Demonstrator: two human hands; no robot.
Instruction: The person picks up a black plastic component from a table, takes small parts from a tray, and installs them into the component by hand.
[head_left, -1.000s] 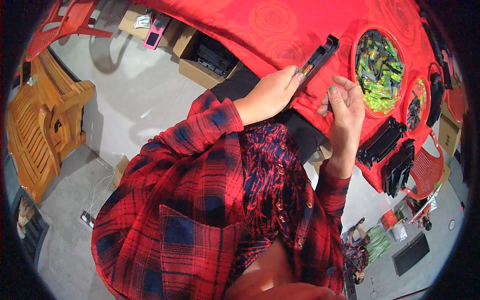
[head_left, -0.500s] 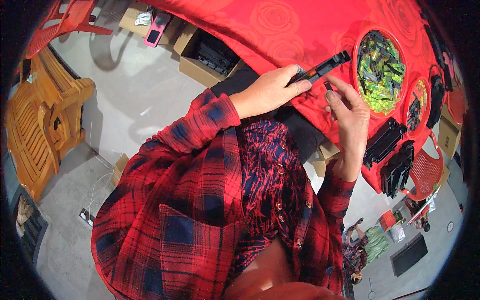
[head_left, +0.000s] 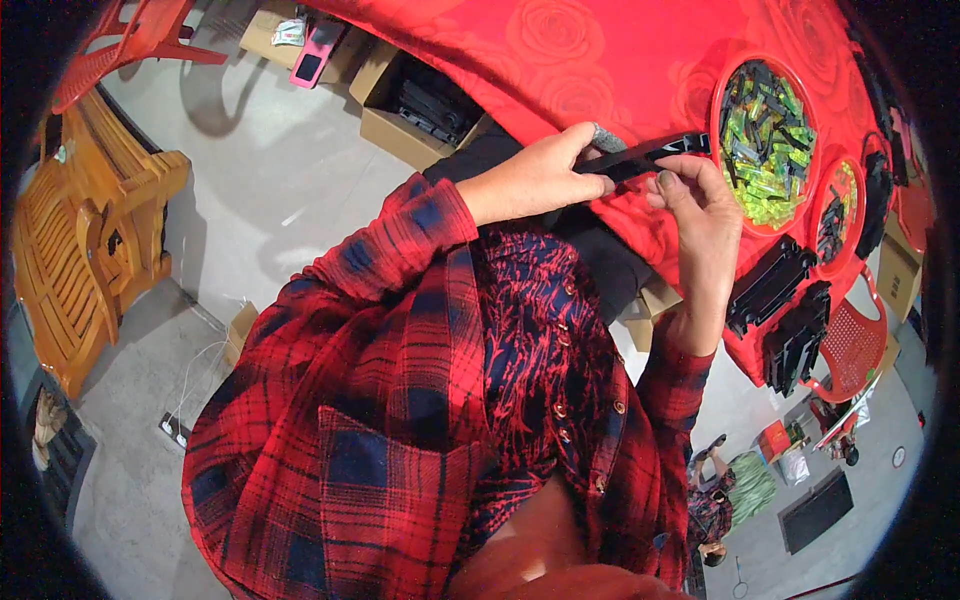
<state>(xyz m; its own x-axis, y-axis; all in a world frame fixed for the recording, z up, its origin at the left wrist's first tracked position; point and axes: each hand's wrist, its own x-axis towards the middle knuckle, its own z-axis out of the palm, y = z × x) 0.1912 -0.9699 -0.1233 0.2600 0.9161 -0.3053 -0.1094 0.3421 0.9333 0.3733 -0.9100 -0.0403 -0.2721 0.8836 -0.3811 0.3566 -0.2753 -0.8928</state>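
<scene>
My left hand (head_left: 535,182) is closed round one end of a long, narrow black plastic part (head_left: 632,156), which points away to the right above the edge of the red-covered table. A grey covering wraps one of its fingertips. My right hand (head_left: 705,215) has thumb and forefinger pinched against the underside of the part, near its far end. The small black piece in that pinch is mostly hidden by the fingers. Just beyond the part stands a red basin (head_left: 716,150) full of yellow-green and black pieces.
A smaller red basin (head_left: 858,205) holds more small pieces. Stacks of black plastic parts (head_left: 770,287) lie at the table's right edge. A cardboard box (head_left: 395,137) of black parts stands at the left, past a wooden chair (head_left: 95,240). Another person (head_left: 712,510) is far off at lower right.
The long black part has turned flatter and swung its far end down toward the right. My right fingers have closed in on it, and the small black piece has gone from sight.
</scene>
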